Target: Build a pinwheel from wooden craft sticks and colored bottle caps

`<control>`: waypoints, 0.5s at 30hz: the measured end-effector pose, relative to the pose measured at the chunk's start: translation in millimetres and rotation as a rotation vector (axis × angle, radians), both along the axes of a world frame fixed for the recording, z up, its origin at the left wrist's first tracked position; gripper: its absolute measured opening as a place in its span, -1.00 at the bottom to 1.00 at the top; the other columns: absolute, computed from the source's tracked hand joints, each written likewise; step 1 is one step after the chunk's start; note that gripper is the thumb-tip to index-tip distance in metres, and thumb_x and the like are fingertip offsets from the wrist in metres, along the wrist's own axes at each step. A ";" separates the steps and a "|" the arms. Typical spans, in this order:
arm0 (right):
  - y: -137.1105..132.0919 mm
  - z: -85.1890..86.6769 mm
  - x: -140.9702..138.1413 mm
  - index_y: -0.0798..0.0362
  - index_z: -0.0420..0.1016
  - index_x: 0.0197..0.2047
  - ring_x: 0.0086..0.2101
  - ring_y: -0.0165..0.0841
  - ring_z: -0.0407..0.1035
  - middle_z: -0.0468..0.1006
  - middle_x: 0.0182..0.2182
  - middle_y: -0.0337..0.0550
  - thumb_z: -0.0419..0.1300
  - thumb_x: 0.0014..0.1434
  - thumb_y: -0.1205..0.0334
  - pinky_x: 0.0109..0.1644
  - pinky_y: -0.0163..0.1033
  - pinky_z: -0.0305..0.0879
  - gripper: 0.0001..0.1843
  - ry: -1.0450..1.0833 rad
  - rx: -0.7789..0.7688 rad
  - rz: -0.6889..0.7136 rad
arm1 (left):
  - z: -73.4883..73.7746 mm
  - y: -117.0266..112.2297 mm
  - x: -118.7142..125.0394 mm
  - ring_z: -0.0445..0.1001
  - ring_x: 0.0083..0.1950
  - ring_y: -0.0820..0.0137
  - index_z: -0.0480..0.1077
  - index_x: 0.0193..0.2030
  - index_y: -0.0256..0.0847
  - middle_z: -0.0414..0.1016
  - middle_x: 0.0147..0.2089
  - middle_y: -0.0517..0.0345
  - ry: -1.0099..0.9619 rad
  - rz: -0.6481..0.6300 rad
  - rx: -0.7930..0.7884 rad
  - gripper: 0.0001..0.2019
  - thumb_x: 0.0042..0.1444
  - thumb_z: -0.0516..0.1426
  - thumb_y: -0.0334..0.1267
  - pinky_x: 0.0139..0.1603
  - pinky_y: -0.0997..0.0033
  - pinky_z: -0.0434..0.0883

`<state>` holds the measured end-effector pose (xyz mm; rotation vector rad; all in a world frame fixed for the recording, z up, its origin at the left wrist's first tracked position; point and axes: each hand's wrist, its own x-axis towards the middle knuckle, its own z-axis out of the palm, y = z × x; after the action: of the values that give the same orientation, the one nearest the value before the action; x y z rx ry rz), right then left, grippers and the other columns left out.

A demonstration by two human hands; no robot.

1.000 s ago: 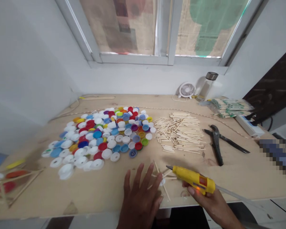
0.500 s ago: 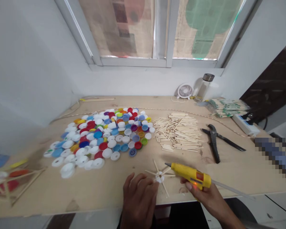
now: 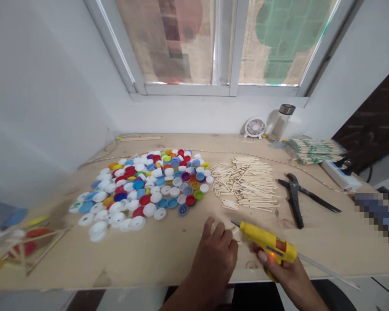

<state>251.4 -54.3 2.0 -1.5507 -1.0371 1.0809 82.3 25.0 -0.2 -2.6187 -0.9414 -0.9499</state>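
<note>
My right hand grips a yellow hot glue gun with a glowing orange light and a clear glue stick out of its back end. Its dark nozzle points left, beside my left hand. My left hand is bent over a small star of wooden sticks on a white cap, its fingers curled around it. Only a few stick ends show; the cap is hidden under the hand. Just beyond lies a heap of short wooden sticks.
Many colourful bottle caps spread over the left of the wooden table. A stick frame with caps is at far left. Black pliers, bagged sticks, a power strip, a small fan and a bottle stand right.
My left hand has moved right, from beside the stick star to over it, hiding the cap. The glue gun stays close by in my right hand. The view has shifted slightly.
</note>
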 end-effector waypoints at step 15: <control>-1.7 2.1 -0.3 0.03 0.63 -0.24 -0.18 -0.14 0.52 0.65 -0.27 -0.07 0.28 0.04 -0.13 -0.12 -0.22 0.46 -0.60 -0.010 0.013 -0.075 | 15.5 -15.8 -17.6 0.31 -0.38 0.35 0.34 -0.53 -0.18 0.40 -0.47 0.15 -0.202 -0.017 -0.133 -0.76 0.14 0.02 -0.41 -0.13 0.22 0.19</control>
<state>251.1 -56.0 4.1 -1.5738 -0.9828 1.0137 64.7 9.2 15.3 -2.6803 -1.0647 -1.2147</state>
